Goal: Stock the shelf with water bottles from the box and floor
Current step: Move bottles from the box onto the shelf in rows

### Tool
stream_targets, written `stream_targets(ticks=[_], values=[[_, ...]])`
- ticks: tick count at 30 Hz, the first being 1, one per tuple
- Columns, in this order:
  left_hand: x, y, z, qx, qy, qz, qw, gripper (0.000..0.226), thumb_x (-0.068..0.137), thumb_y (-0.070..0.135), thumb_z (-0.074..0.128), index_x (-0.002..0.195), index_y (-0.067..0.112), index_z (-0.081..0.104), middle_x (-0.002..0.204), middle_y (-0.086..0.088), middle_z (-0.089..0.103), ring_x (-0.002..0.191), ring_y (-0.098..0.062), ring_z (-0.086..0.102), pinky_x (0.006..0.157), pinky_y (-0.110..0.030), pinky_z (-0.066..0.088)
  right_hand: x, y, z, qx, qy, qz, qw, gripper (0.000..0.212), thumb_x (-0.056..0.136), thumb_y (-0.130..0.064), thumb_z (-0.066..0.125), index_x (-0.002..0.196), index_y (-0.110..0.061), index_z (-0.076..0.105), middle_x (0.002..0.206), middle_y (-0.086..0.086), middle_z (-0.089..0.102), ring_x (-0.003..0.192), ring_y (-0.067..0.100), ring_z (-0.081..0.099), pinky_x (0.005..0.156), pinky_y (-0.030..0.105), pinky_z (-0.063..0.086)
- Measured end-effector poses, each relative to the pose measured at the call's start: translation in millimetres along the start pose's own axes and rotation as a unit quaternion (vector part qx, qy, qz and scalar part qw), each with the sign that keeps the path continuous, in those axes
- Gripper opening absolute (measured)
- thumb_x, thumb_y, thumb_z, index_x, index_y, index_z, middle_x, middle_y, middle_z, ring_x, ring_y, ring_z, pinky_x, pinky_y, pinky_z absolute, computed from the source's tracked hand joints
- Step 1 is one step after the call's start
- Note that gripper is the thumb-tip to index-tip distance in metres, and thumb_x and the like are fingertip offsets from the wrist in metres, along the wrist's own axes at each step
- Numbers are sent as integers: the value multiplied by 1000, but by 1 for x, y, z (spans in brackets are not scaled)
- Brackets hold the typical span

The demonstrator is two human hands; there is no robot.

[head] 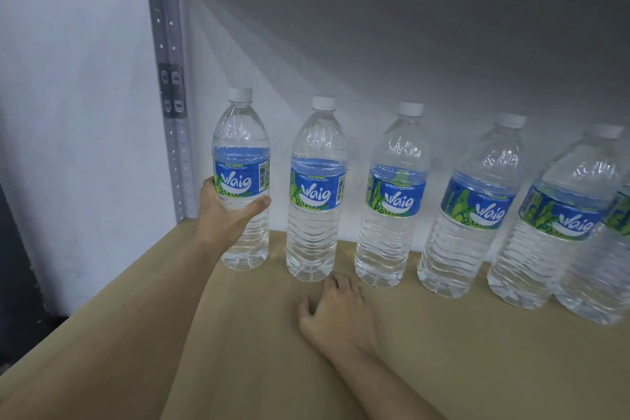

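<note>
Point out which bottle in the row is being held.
The leftmost bottle, next to the metal upright: the left hand grips its middle. No hand holds the other bottles.

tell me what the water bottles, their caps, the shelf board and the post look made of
Water bottles: clear thin plastic, glossy; you see through them, with ribbed walls and sharp highlights. Caps: opaque white plastic, duller. Shelf board: tan and matte, no grain showing, perhaps laminated wood or fibreboard. Post: grey metal, punched holes.
</note>
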State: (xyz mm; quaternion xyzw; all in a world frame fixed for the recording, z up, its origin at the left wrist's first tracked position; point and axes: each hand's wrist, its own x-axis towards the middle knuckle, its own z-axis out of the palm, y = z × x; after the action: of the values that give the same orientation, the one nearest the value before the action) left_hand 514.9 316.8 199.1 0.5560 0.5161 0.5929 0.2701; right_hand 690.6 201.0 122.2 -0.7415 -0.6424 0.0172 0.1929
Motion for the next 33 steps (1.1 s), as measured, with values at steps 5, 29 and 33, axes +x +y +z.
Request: stream_targets(ticks=[5,29,33], values=[[-10,9,-5,16,-22,-28,999,89,62,41,88,133,18,39,121,4,62,108,-16,61,96,-37,49,-1,-1,0,7,7,4,1000,57,88,-49,41,129,-12,53,134,2,51,128,20,44,109,30,33],[-253,37,-127,271,-174,29,946,16,85,18,69,93,29,61,70,6,59,68,-6,58,59,-6,38,-111,-1,-48,186,-35,44,981,43,91,-20,53,134,-11,55,138,9,52,128,27,48,104,30,39],[-311,21,-143,305,-158,42,938,13,85,20,70,79,26,60,56,6,56,56,-10,55,56,-22,37,-200,-3,-53,279,35,-25,959,33,89,-12,57,121,-13,64,126,3,62,121,19,56,104,24,36]])
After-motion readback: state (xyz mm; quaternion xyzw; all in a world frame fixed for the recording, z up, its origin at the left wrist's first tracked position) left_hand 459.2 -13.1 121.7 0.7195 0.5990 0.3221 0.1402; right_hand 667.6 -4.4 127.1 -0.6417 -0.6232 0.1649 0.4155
